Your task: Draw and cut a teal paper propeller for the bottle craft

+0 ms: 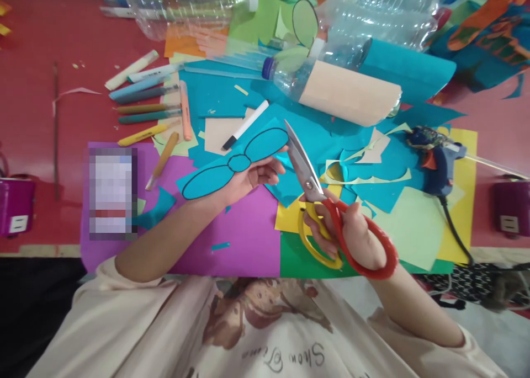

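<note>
A strip of blue paper (pixel 215 174) with a propeller or bow outline drawn in black rests over my left hand (pixel 259 174), whose fingers curl beneath it. The outline has two long lobes joined by a small oval. My right hand (pixel 331 221) is wrapped round the scissors (pixel 308 182), which have one red and one yellow handle loop. Their blades look nearly closed and point up and away, the tip close to the right end of the blue strip. Below lie blue, purple and yellow sheets with cut scraps.
Bottles, one wrapped in beige paper (pixel 350 94), lie at the back. Several markers and pens (pixel 144 110) are at left, above a blurred phone (pixel 111 193) on purple paper (pixel 244 240). A glue gun (pixel 439 165) with a cord stands at right. A black-capped marker (pixel 246 125) lies beyond the strip.
</note>
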Motion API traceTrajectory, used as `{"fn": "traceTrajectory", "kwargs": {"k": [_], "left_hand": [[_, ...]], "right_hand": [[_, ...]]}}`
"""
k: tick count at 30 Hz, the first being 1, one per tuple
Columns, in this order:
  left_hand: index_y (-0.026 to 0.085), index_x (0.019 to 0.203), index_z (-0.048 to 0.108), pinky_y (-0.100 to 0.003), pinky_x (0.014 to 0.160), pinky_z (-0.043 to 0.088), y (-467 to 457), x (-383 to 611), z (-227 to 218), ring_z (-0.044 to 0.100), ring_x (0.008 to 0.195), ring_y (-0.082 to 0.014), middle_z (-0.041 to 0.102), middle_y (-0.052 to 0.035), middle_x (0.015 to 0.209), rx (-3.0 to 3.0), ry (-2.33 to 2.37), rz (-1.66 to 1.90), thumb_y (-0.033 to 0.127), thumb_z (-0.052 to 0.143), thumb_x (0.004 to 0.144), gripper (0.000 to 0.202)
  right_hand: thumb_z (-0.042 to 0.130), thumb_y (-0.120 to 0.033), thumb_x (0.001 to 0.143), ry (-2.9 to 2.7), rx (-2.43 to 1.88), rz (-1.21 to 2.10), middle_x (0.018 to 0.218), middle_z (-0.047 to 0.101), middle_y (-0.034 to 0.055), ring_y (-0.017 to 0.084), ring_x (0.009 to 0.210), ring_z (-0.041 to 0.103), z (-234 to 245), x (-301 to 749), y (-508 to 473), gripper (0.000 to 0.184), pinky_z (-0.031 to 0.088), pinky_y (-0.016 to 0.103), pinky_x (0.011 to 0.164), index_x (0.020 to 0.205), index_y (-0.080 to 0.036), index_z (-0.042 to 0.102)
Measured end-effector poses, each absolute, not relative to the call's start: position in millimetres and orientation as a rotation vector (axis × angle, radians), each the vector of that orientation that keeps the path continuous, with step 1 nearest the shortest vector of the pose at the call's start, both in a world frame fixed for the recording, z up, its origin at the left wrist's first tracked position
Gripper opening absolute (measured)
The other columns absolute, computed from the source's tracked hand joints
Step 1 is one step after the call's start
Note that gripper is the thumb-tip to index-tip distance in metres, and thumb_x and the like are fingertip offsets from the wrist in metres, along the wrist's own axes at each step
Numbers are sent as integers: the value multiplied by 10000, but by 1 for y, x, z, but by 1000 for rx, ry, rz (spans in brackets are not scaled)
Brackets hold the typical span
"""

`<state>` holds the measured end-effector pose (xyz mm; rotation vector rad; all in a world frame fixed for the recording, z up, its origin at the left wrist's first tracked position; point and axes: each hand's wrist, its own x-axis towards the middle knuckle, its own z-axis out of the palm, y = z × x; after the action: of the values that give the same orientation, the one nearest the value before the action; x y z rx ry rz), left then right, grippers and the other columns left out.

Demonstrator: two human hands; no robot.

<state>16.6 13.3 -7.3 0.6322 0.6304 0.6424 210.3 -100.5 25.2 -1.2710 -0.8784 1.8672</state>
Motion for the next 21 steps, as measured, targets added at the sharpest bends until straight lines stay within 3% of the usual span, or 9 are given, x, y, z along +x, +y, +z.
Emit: {"fn": "traceTrajectory", "kwargs": {"k": [3,6,9,13,17,21], "left_hand": [[184,1036,652,-162,615,510,7,21,-5,631,602,-54,677,53,713,814,666,717,268,775,700,368],[179,911,629,-194,572,497,5,23,-3,612,575,-74,644,50,675,924,674,764,457,831,624,448],[172,759,593,-203,527,469,5,22,-4,576,551,-80,601,30,617,902,755,751,639,699,700,483],[184,586,518,-200,447,385,6,22,-5,469,449,-67,515,23,503,913,971,699,558,485,878,476],[189,567,516,-198,416,336,4,20,-8,407,408,-59,474,36,458,1010,1020,754,478,483,865,416],[190,588,531,-191,433,357,1,18,-12,414,414,-53,488,41,473,1036,1001,815,467,486,869,397]], "right_hand": [[391,-828,778,-853,-1242,1870,639,483,-63,35,319,278,21,204,-103,686,245,211,309,1060,-223,549],[383,-806,806,-883,-1194,1872,601,457,-76,38,327,280,16,203,-106,645,273,211,336,1063,-239,552],[382,-805,807,-907,-1175,1880,551,412,-86,52,344,279,16,206,-108,627,299,214,357,1054,-256,554],[381,-830,781,-934,-1225,1907,647,510,-53,54,358,282,18,211,-109,643,294,223,345,1077,-284,548],[372,-837,777,-965,-1211,1916,592,488,-57,74,358,321,15,213,-109,655,361,247,380,1101,-299,556],[344,-866,754,-974,-1172,1938,549,457,-68,74,348,312,17,211,-105,650,320,239,367,975,-288,545]]}}
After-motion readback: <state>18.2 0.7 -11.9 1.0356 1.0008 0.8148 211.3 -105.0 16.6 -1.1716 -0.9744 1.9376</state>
